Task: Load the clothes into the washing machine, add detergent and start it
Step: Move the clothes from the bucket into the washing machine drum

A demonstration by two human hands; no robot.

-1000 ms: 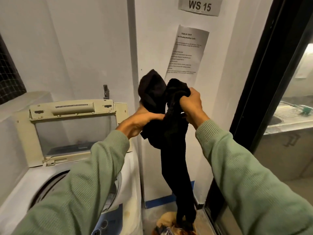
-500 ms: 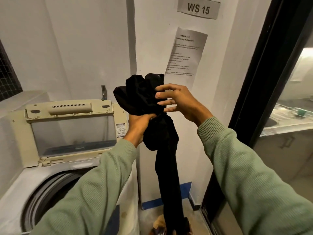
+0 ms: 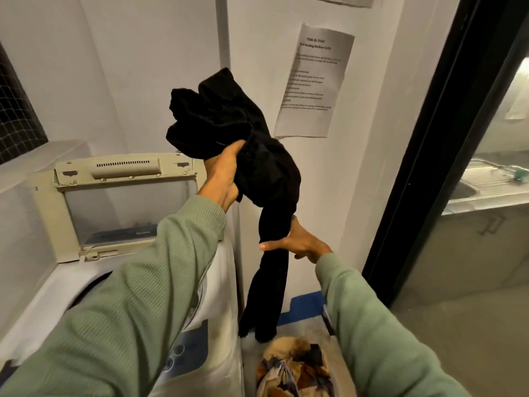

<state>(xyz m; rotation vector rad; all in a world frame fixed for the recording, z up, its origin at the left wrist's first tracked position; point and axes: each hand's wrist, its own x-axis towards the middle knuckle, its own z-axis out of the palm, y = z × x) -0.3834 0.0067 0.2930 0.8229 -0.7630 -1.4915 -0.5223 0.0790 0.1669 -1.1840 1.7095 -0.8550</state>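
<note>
A: Entry one, nearest: heap of mixed clothes (image 3: 294,365) on the floor, just right of the washing machine (image 3: 223,282). Not yet loaded.
B: Noted. Hands?
A: Right hand (image 3: 300,242): low, thumb across the front of the hanging tail of the black garment (image 3: 229,118), fingers behind it, clasping. Half a second ago it sat open-fingered at the top of the bundle; it has dropped to the tail.
B: Left hand (image 3: 221,173)?
A: Raised, gripping the bunched upper part from beneath, as before, now carrying that part alone.
B: Garment's location?
A: In the air, between machine and wall. Its end dangles just above the heap. None of it is in the drum.
B: Machine?
A: Lid (image 3: 123,167) standing open; drum mouth (image 3: 86,285) mostly hidden by the left sleeve.
B: Beyond?
A: Printed notice (image 3: 315,81) on the wall; sink (image 3: 469,184) through the doorway.
B: Meaning for the task?
A: Probably the tail is being gathered so the piece goes in as one bundle. Loading stage, early; detergent and start lie ahead.
</note>
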